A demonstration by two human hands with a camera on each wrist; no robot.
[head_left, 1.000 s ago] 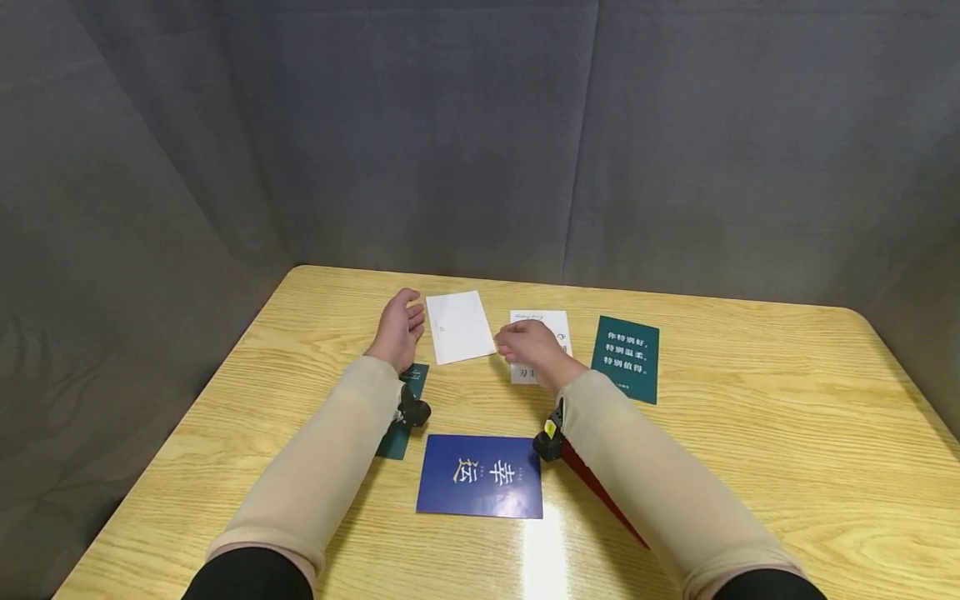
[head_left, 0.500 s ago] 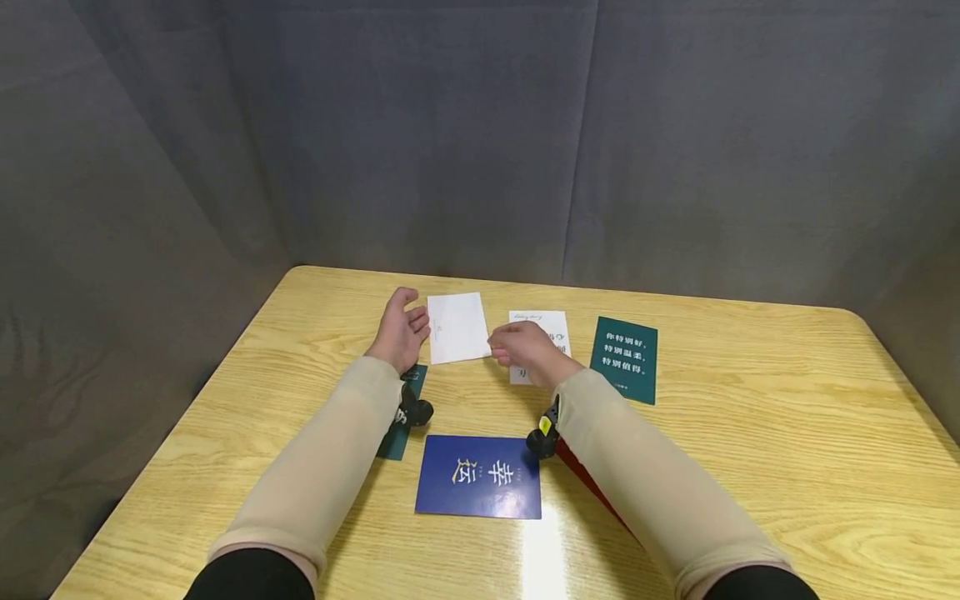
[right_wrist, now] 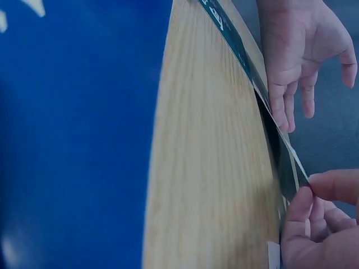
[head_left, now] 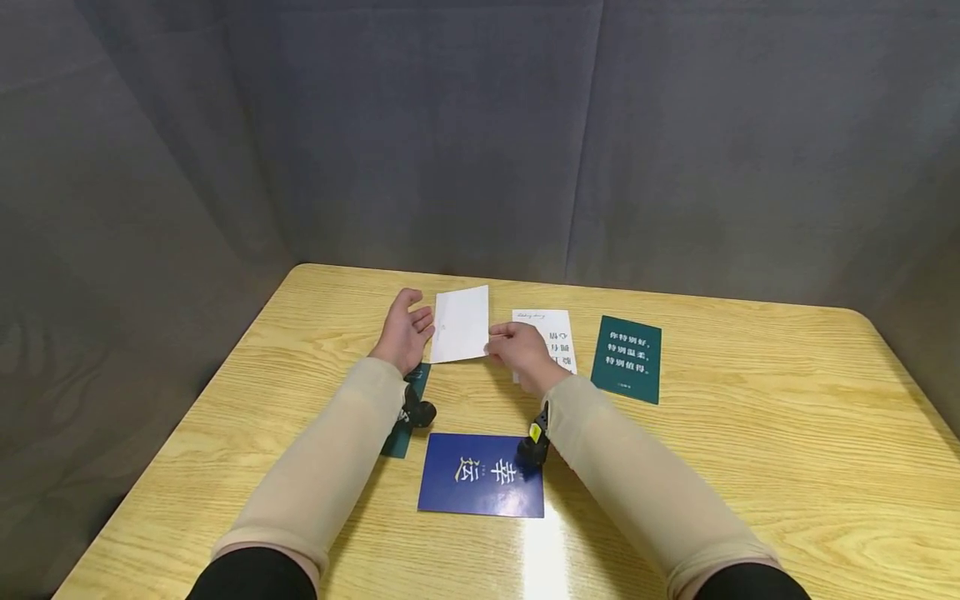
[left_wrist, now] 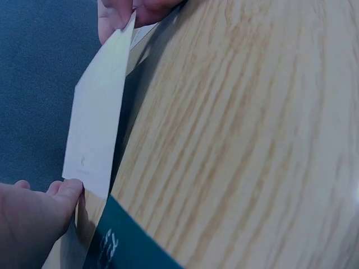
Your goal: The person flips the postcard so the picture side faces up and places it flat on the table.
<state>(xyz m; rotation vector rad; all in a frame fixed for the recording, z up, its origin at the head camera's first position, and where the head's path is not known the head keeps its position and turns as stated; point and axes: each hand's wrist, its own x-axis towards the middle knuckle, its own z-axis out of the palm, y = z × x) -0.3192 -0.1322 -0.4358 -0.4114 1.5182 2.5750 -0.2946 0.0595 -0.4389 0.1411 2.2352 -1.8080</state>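
Observation:
My right hand (head_left: pixel 525 354) pinches the near right corner of a white card (head_left: pixel 461 323) between thumb and fingers. The card is tilted, its right side raised off the table, with a tiny print mark near its left edge. Beside that left edge is my left hand (head_left: pixel 406 340), its fingers loosely extended and their tips right at the card. In the left wrist view the card (left_wrist: pixel 98 112) rises toward the right hand's fingertips. A dark green card (head_left: pixel 397 437) lies under my left forearm, partly hidden by it.
A blue card (head_left: pixel 480 492) with white and gold characters lies nearest me. Right of the hands are a white card with printed characters (head_left: pixel 558 333), partly covered by my right hand, and a green card with white writing (head_left: pixel 628 375). Grey cloth (head_left: pixel 450 150) hangs behind the wooden table (head_left: pixel 765 417).
The white card's right side has come up off the table, pinched by my right hand, which has moved left. The left hand stays beside the card. The red item disappears behind my right forearm.

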